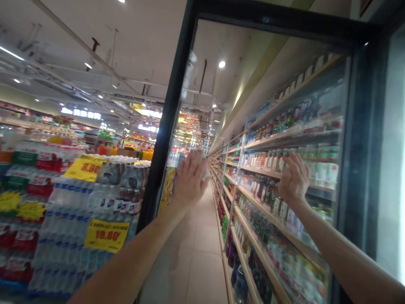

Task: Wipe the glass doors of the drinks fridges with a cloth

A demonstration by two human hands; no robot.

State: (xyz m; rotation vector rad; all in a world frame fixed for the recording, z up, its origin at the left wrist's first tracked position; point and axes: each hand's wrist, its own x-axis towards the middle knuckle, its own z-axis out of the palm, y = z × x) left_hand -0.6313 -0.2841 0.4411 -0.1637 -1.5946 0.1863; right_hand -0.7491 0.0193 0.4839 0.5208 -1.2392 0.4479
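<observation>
A black-framed glass door [164, 126] stands swung out in front of me in a shop aisle. My left hand [189, 179] lies flat against the glass near the door's left side, fingers stretched out. A pale blurred patch [205, 171] shows by its fingertips; I cannot tell what it is. My right hand [294, 179] rests on the same pane further right, fingers slightly bent with the tips on the glass and nothing in them. Both forearms reach up from the bottom of the view.
Through the glass, long shelves of bottled drinks [268, 198] run down the right side of a tiled aisle [202, 253]. On the left stand stacked packs of water bottles [104, 190] with yellow price signs [106, 235].
</observation>
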